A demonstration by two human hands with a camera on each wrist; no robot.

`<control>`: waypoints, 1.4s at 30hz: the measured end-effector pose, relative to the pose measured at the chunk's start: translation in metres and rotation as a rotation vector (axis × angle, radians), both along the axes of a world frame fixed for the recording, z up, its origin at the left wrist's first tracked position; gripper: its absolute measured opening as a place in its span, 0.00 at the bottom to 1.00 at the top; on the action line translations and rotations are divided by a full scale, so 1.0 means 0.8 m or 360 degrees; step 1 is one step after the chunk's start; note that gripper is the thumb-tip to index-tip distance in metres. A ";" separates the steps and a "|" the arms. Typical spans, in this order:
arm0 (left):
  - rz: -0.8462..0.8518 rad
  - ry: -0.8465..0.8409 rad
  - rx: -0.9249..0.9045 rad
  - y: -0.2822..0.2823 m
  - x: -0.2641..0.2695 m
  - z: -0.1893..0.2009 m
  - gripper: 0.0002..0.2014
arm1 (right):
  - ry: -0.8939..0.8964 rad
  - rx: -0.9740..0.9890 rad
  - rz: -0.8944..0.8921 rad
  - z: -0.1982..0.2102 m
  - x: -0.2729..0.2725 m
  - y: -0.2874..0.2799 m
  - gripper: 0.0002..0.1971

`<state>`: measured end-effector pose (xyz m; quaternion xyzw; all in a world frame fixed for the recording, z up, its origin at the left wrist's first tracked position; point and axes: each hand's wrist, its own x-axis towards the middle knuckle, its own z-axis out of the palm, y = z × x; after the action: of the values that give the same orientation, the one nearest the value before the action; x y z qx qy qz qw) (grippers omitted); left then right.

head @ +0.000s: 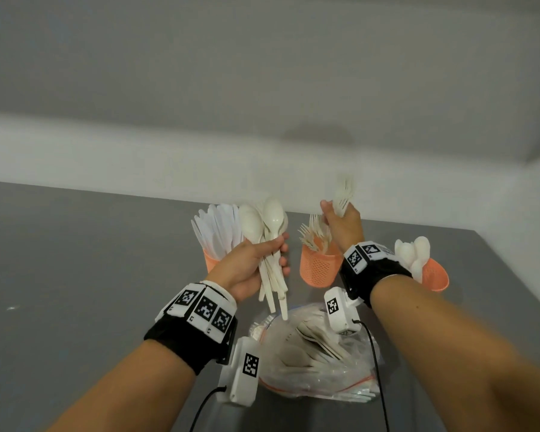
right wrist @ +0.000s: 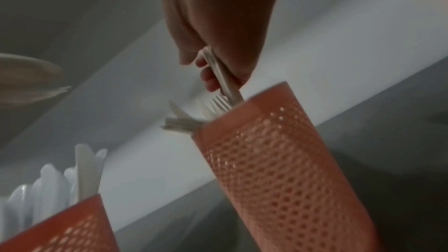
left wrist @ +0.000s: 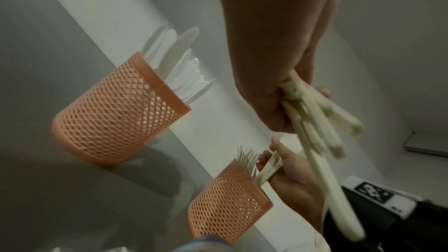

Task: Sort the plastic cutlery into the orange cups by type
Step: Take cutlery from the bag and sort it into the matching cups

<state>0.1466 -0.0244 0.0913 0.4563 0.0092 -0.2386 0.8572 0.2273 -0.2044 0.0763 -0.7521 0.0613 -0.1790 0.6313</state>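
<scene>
Three orange mesh cups stand at the back of the grey table. The left cup holds white knives, the middle cup holds forks, the right cup holds spoons. My left hand grips a bunch of cream spoons, bowls up, between the left and middle cups. My right hand holds a few forks upright just above the middle cup; in the right wrist view their handles reach the rim of that cup. The left wrist view shows the spoon handles fanned below the fist.
A clear zip bag with several more cream utensils lies on the table in front of me, under my wrists. The table's right edge runs close behind the spoon cup. A pale wall stands behind the cups.
</scene>
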 end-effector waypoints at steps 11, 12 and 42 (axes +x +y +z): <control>0.0144 0.0055 -0.0052 -0.004 0.009 -0.007 0.08 | -0.0331 -0.0562 -0.0094 0.006 -0.021 0.014 0.11; 0.0157 0.0038 -0.0041 -0.004 0.009 -0.008 0.09 | -0.0394 -0.0535 0.0003 0.019 -0.033 0.021 0.07; 0.0032 -0.0261 0.0275 0.007 -0.013 0.002 0.13 | 0.0435 0.0149 0.1181 0.031 -0.143 0.091 0.20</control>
<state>0.1365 -0.0190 0.0928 0.5464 -0.0360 -0.1902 0.8149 0.1126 -0.1317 0.1009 -0.7105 -0.1231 0.1660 0.6727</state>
